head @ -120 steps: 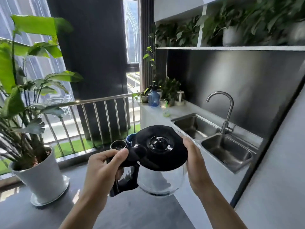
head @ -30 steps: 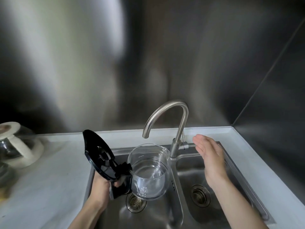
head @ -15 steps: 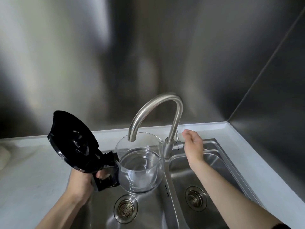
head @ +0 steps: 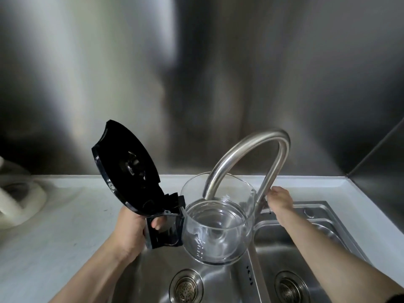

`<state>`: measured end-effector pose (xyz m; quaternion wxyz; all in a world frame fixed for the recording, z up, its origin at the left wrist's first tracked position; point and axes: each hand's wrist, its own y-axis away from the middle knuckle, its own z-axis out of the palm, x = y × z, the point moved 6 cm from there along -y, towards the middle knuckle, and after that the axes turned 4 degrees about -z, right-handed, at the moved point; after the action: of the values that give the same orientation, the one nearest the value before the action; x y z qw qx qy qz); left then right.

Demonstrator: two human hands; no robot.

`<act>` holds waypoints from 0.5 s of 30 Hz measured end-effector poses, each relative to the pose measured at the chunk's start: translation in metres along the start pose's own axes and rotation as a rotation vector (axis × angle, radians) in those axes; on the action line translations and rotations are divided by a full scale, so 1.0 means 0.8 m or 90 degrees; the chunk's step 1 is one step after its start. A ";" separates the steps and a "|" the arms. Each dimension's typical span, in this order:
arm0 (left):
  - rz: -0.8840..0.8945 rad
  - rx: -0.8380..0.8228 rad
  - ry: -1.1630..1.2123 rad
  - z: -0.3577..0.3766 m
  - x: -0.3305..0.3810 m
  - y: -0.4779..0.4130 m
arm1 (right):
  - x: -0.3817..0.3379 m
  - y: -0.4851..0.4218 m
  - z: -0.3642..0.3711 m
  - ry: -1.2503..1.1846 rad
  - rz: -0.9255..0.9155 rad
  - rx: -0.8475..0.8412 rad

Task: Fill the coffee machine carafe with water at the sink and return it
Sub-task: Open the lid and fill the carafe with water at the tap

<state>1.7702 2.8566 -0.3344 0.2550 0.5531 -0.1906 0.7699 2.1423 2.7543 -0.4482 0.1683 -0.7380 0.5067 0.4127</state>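
Observation:
My left hand grips the black handle of the clear glass carafe and holds it over the left sink basin. Its black hinged lid stands flipped up to the left. The curved steel faucet ends with its spout just inside the carafe's open mouth. Whether water is running or sits in the carafe I cannot tell. My right hand rests at the faucet's base, fingers curled around the lever there, which it hides.
The steel double sink has a second basin on the right, each with a drain. A pale countertop runs left and behind. A blurred white object sits at the far left. A dark steel backsplash rises behind.
I walked from the balcony side to the sink and the lid was flipped open. The carafe rose under the spout, and my right hand moved from open beside the faucet onto its base.

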 end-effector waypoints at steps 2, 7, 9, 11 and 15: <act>0.015 -0.008 -0.041 -0.005 -0.001 0.001 | 0.002 -0.006 0.008 0.000 -0.002 0.009; 0.030 -0.028 -0.042 -0.008 -0.003 0.002 | 0.002 -0.016 0.004 0.072 -0.019 0.074; 0.031 -0.029 -0.038 -0.007 -0.004 0.002 | 0.006 -0.020 0.003 0.098 -0.032 0.078; 0.029 -0.028 -0.029 -0.008 -0.005 0.002 | 0.007 -0.021 0.002 0.115 -0.049 0.077; 0.027 -0.010 -0.045 -0.010 -0.008 0.000 | 0.008 -0.026 0.001 0.129 -0.064 0.060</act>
<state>1.7656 2.8600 -0.3432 0.2360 0.5738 -0.2170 0.7536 2.1614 2.7599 -0.4577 0.1708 -0.7915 0.5025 0.3029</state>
